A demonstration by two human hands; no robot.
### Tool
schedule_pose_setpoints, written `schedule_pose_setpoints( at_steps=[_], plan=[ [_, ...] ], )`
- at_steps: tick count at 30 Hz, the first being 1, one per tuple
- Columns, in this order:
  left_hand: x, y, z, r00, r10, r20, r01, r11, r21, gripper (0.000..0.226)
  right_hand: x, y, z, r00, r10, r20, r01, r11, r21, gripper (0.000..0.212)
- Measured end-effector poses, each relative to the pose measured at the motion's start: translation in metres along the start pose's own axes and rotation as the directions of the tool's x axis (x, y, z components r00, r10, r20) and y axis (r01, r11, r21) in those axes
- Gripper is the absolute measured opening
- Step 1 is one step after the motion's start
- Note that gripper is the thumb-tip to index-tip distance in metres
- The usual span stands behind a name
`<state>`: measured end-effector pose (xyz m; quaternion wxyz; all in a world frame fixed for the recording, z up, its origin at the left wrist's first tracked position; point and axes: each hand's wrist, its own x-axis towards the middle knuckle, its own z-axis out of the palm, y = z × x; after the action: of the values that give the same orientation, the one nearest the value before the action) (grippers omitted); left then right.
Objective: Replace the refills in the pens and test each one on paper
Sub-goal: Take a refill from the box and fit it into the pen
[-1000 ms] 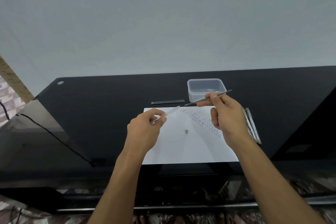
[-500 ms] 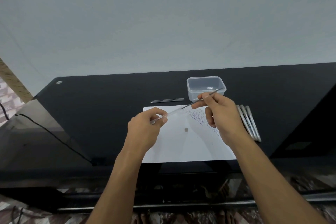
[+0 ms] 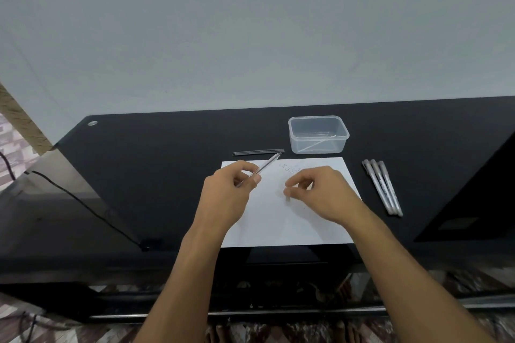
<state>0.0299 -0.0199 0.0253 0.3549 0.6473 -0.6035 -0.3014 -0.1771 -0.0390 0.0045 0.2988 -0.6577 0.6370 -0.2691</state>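
My left hand (image 3: 227, 198) grips a clear pen barrel (image 3: 267, 166) that slants up and to the right over the white paper (image 3: 281, 225). My right hand (image 3: 320, 193) is low over the paper's middle, and its thumb and forefinger pinch a small grey pen part (image 3: 287, 197) lying there. Blue test scribbles (image 3: 292, 168) mark the paper's far edge. A few dark spare refills (image 3: 257, 152) lie side by side just beyond the paper.
A clear plastic tub (image 3: 318, 135) with thin refills inside stands behind the paper. Three capped pale pens (image 3: 383, 186) lie in a row to the right. The black glass table (image 3: 167, 161) has a cable (image 3: 83, 203) on its left side.
My right hand slid the thin refill into the barrel, let it go and dropped down to the small part on the paper. The left hand kept hold of the barrel.
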Motion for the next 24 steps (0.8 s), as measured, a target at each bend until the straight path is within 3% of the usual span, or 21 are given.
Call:
schedule_pose_setpoints(
  at_steps=[3,7,9,11,15,24],
  plan=[
    [-0.001,0.0,0.0,1.0,0.001,0.0,-0.001,1.0,-0.007,0.008,-0.001,-0.001,0.009,0.999,0.017,0.034,-0.011,0.987,-0.162,0.012],
    [-0.001,0.0,0.0,1.0,-0.007,0.0,0.007,1.0,0.006,0.008,0.001,-0.003,0.011,1.0,0.002,0.014,0.001,0.968,-0.25,0.008],
    [0.0,0.0,-0.001,1.0,-0.014,0.003,0.014,1.0,0.014,0.008,0.002,-0.004,0.008,1.0,0.002,-0.023,-0.006,0.989,-0.148,0.007],
    [0.0,-0.001,-0.002,1.0,-0.018,-0.003,0.018,1.0,0.017,0.006,0.002,-0.005,0.002,0.996,0.02,-0.086,-0.014,0.998,0.066,0.007],
    [0.0,-0.002,-0.002,1.0,-0.026,-0.012,0.026,0.999,0.024,0.005,-0.003,-0.01,-0.011,0.979,0.011,-0.202,0.072,0.914,0.398,0.01],
    [0.0,0.003,0.001,1.0,-0.029,0.008,0.029,0.999,0.036,0.007,-0.004,-0.012,-0.009,0.98,-0.048,-0.191,0.12,0.916,0.382,0.015]
  ],
)
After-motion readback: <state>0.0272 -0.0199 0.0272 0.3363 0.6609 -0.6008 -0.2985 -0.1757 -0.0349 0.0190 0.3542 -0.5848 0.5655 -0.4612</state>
